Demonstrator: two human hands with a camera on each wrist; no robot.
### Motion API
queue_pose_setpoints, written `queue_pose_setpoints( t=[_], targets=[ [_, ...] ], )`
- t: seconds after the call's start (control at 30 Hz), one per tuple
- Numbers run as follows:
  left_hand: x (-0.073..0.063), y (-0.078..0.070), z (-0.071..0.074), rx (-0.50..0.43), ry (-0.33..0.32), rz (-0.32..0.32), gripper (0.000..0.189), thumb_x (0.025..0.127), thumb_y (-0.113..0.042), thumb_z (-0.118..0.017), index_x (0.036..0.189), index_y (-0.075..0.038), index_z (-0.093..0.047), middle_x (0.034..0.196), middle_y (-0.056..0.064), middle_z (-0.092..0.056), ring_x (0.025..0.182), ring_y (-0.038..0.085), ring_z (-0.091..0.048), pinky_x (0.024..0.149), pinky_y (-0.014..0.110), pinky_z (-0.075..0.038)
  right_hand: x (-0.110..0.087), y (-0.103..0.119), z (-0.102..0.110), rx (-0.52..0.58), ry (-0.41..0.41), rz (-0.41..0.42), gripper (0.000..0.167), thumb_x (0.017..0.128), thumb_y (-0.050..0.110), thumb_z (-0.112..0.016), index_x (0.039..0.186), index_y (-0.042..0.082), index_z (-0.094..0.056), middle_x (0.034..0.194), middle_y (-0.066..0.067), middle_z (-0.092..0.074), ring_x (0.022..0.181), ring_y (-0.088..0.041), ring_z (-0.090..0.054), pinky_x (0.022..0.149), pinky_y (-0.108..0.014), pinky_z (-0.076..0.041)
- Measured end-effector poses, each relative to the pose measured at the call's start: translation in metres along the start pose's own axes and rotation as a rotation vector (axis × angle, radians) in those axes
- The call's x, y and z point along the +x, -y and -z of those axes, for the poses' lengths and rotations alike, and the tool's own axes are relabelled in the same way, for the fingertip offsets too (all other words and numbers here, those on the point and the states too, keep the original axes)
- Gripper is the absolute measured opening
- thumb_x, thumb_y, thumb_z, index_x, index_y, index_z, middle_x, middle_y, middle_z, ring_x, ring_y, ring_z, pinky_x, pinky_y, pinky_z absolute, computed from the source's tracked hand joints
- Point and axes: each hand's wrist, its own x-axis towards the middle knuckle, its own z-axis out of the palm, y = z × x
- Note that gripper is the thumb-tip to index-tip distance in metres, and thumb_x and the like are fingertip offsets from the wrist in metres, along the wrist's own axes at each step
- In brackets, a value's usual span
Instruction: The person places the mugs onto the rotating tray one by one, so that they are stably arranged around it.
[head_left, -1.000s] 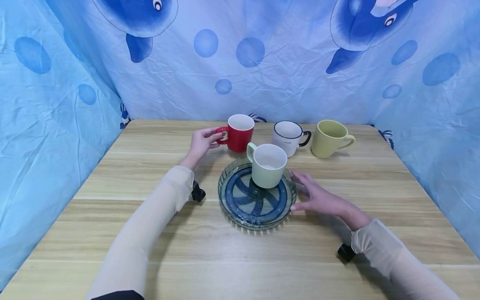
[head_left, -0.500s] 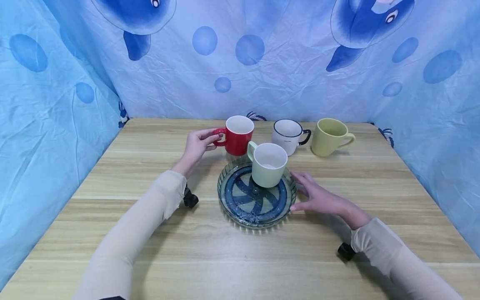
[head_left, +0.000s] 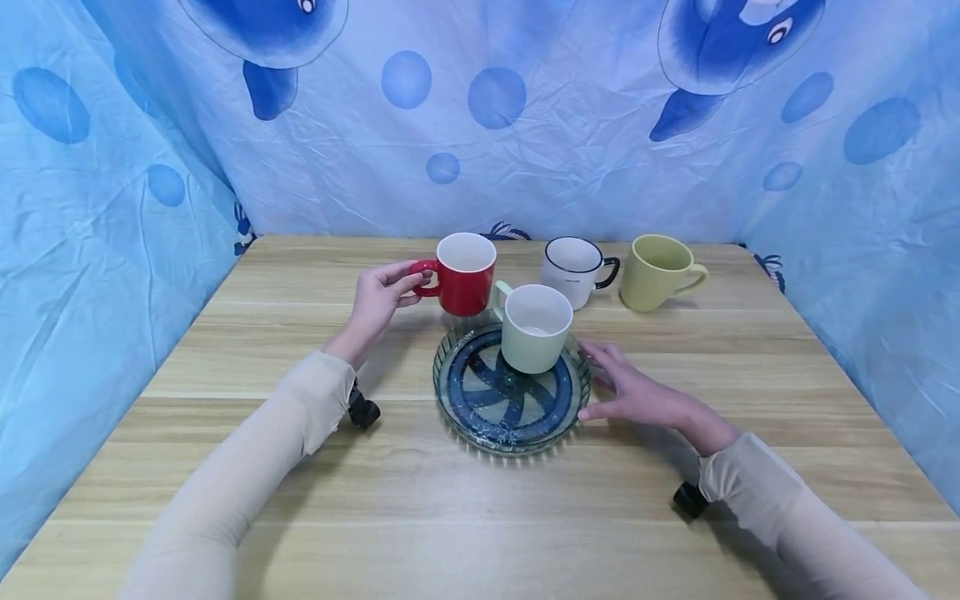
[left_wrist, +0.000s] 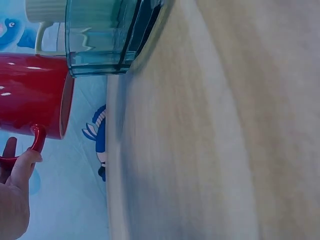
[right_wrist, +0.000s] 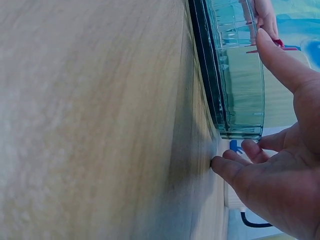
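Nearest on the wooden table [head_left: 480,533], the right hand [head_left: 626,392] rests with fingers spread and loosely bent, thumb and fingertip at the side of the round glass dish [head_left: 506,435]. Inside the dish, toward its far side, a pale green mug [head_left: 534,337] stands upright. Beyond its far left rim, the left hand [head_left: 377,296] pinches the handle of a red mug [head_left: 468,287], held upright just above the table. Farther right stand a white mug [head_left: 568,282] with a black handle and a yellow-green mug [head_left: 648,279], before a blue curtain [head_left: 450,108].
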Motion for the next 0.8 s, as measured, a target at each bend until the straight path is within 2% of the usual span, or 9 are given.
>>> queue_pose_setpoints(
  t=[0.4, 0.8],
  targets=[
    [-0.017, -0.002, 0.0, -0.04, 0.019, -0.005, 0.039, 0.093, -0.005, -0.062, 0.128, 0.01, -0.056, 0.083, -0.014, -0.073, 0.084, 0.003, -0.07, 0.072, 0.02, -0.06, 0.001, -0.002, -0.001, -0.013, -0.004, 0.006, 0.112, 0.077, 0.03, -0.081, 0.156, 0.008, -0.005, 0.151, -0.027, -0.014, 0.142, -0.051, -0.02, 0.114, -0.058, -0.028],
    [-0.025, 0.003, 0.005, -0.03, 0.089, -0.024, 0.039, 0.094, -0.006, -0.06, 0.128, 0.013, -0.054, 0.086, -0.012, -0.074, 0.086, 0.003, -0.07, 0.073, 0.021, -0.06, 0.001, -0.004, -0.002, -0.019, -0.004, 0.002, 0.111, 0.077, 0.03, -0.081, 0.156, 0.009, -0.006, 0.153, -0.026, -0.012, 0.141, -0.051, -0.022, 0.115, -0.058, -0.029]
  ],
)
